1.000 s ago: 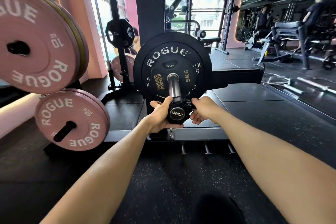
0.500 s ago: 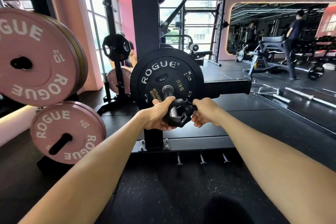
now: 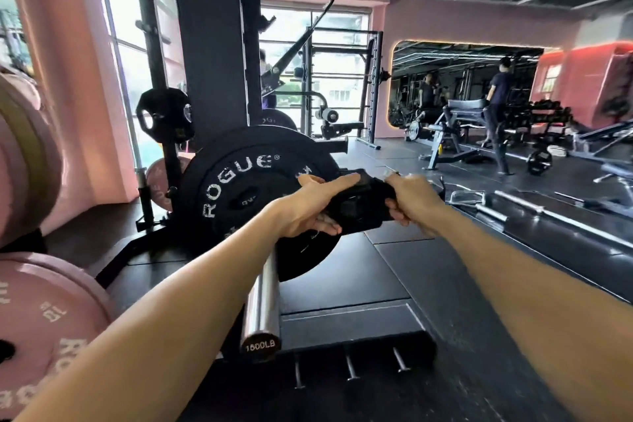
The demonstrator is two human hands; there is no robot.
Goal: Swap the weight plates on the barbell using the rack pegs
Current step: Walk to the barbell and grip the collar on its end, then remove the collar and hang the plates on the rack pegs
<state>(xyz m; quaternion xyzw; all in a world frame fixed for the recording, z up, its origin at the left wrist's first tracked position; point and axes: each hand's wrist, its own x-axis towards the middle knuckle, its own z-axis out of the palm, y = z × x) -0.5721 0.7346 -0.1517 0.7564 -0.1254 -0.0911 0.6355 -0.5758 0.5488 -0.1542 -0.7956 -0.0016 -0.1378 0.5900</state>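
While gripped, collar (image 3: 356,209) between hands (image 3: 363,205).

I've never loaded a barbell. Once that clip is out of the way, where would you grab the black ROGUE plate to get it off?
Probably by its rim, one hand on each side. The black plate stands upright on the steel sleeve, whose free end points toward the person, so come from that end and slide it straight along. Both the left hand and right hand are busy holding the collar.

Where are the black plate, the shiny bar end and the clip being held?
black plate (image 3: 239,178), head view, lettered face
bar end (image 3: 261,346), head view, stamped cap
clip (image 3: 356,209), head view, black body between both hands
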